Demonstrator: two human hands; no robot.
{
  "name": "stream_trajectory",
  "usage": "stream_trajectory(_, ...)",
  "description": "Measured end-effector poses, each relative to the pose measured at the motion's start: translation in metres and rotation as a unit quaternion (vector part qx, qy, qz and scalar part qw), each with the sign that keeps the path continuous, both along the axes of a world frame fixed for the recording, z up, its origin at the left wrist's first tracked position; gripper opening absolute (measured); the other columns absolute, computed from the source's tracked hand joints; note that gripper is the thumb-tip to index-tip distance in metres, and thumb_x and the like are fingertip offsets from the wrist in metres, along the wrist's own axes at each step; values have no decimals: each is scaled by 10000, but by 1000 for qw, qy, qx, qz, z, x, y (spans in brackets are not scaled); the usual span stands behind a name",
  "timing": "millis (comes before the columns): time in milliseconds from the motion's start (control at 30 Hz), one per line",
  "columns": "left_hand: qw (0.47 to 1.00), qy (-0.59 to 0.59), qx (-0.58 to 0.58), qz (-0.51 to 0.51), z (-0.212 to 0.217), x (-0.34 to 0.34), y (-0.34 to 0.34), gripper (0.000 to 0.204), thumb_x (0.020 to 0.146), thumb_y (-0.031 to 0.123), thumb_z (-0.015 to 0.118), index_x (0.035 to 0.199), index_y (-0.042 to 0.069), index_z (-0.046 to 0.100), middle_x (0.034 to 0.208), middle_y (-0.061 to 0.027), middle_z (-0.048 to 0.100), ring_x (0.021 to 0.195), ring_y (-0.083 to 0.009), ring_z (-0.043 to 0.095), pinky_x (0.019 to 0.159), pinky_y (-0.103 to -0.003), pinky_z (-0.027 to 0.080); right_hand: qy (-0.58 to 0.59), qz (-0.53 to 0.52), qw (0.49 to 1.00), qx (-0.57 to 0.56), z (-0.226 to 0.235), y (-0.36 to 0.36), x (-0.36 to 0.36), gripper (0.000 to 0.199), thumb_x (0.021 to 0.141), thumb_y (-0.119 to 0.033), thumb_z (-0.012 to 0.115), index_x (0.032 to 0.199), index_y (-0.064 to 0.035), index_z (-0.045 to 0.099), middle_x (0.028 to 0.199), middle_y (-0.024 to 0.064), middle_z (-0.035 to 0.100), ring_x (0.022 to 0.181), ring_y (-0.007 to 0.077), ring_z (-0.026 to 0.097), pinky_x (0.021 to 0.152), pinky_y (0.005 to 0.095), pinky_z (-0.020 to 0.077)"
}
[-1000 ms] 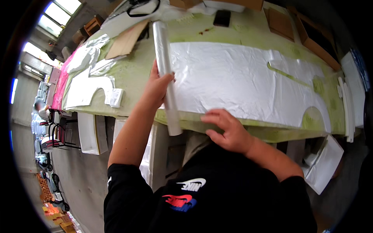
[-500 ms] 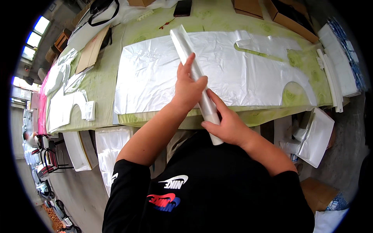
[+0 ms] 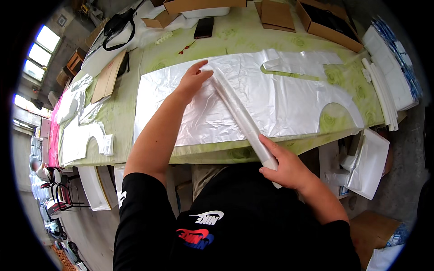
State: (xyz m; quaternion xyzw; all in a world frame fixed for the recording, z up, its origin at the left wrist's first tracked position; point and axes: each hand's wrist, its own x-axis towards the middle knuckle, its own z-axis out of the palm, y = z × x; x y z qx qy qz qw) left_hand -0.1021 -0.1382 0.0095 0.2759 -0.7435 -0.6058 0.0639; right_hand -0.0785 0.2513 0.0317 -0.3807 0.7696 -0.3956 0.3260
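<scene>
A long, narrow roll of translucent white plastic film (image 3: 239, 116) slants over the front edge of the table. My right hand (image 3: 287, 166) is closed around its lower end, with the thumb on one side and the fingers on the other. Close to the roll's upper end is my left hand (image 3: 192, 83), its fingers stretched out and apart; whether a fingertip touches the film is unclear. Under both lies a wrinkled white plastic sheet (image 3: 172, 108), spread flat, with curved cut-outs at its right side.
A phone (image 3: 204, 28) and a small red item (image 3: 184, 50) lie beyond the sheet. Cardboard boxes (image 3: 332, 27) stand along the back. More white rolls (image 3: 379, 92) rest at the right edge, and folded white plastic pieces (image 3: 81, 137) at the left. White bins (image 3: 368, 165) stand below.
My left hand has slid up and left along the roll and opened from its grip. My right hand has moved right and toward me with the lower end.
</scene>
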Motion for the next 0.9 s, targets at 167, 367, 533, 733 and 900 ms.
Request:
stream_trajectory(167, 989, -121, -54, -61, 11, -9, -5, 518, 932, 335, 711, 1395, 114, 640, 1381, -102, 633, 1285, -241, 548, 1086, -358, 414, -34, 0, 999, 1, 1, 2, -6, 903, 823, -205, 747, 1615, -185, 315, 1344, 250, 616, 1198, 389, 632, 1022, 415, 496)
stream_trajectory(367, 986, -141, -28, -83, 6, -26, -21, 432, 927, 289, 719, 1293, 63, 683, 1267, -86, 667, 1175, -216, 584, 1006, -334, 460, -27, 1, 1000, 6, -2, -1, -10, 951, 829, -222, 757, 1635, -184, 253, 1343, 267, 616, 1184, 388, 643, 1021, 407, 493)
stream_trajectory(533, 981, -162, -46, -93, 12, -25, -10, 439, 906, 258, 724, 1283, 37, 678, 1225, -94, 676, 1131, -203, 596, 976, -326, 472, -46, 6, 994, 96, 17, 20, -11, 1018, 824, -264, 774, 1647, -168, 183, 1248, 291, 657, 1124, 408, 670, 980, 414, 513)
stream_trajectory(733, 891, -94, -438, -68, -29, -21, 4, 374, 895, 248, 643, 1198, 42, 718, 1202, -174, 693, 1092, -323, 660, 907, -415, 533, -64, 16, 965, 254, 44, 85, 4, 1020, 808, -270, 791, 1637, -169, 206, 1117, 279, 701, 1008, 406, 709, 894, 446, 551)
stream_trajectory(900, 751, -199, -614, -137, -19, -19, 40, 270, 908, 201, 572, 1035, 39, 746, 1166, -177, 698, 1082, -350, 673, 863, -451, 546, -55, -20, 967, 248, 12, 181, 38, 876, 784, -165, 810, 1549, -164, 383, 1122, 214, 711, 1008, 364, 712, 881, 420, 559)
